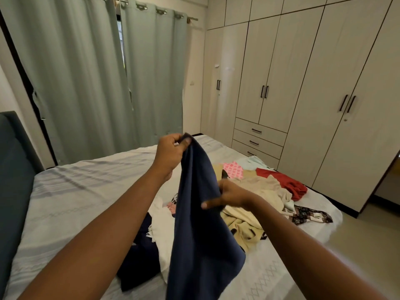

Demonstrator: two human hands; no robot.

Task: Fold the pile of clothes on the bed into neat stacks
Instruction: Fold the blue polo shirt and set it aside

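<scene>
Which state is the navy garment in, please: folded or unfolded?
Unfolded: the navy garment hangs loose, the left hand pinching its top corner and the right hand holding its side edge, above the clothes pile.

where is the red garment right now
In the head view, the red garment lies on the bed, at its far right edge beside the beige clothes, near the wardrobe.

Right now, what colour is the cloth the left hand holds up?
Plain dark navy blue cloth, pinched by the left hand; seen in the head view.
</scene>
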